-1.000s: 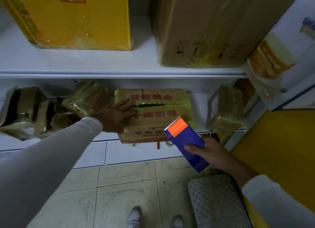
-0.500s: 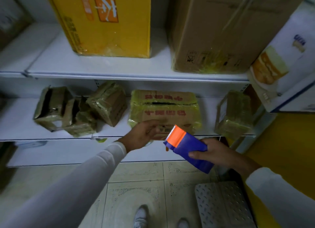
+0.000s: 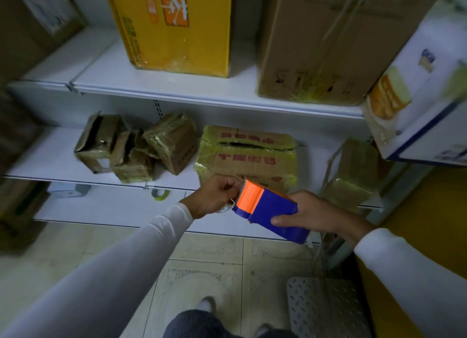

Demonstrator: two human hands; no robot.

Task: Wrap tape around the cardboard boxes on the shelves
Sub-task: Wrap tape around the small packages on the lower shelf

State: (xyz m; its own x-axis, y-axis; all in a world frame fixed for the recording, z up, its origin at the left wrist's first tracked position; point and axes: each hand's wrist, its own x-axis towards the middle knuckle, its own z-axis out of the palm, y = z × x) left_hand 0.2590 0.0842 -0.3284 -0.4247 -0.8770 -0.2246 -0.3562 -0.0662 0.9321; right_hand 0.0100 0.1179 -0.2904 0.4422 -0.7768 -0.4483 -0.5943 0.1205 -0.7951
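A blue tape dispenser (image 3: 274,212) with an orange cutter end is gripped from the right by my right hand (image 3: 312,211). My left hand (image 3: 214,195) is at the orange end, fingers curled and pinching at the tape edge there. Behind the hands, on the middle shelf (image 3: 50,161), lies a wide cardboard box with red characters (image 3: 249,156), wrapped in yellowish tape with a dark slit along its top. Left of it sit three small taped boxes (image 3: 134,148), some with open flaps. Another small taped box (image 3: 353,176) stands at the right.
The upper shelf (image 3: 177,85) holds a tall yellow box (image 3: 174,27) and a large brown carton (image 3: 328,42). A white printed carton (image 3: 424,97) juts in at the right. A tape roll (image 3: 160,194) lies below the middle shelf. A perforated grey step (image 3: 326,310) stands on the tiled floor.
My left hand has come off the wide box and moved to the dispenser's orange end. The view has pulled back and shifted left, showing more of the shelves.
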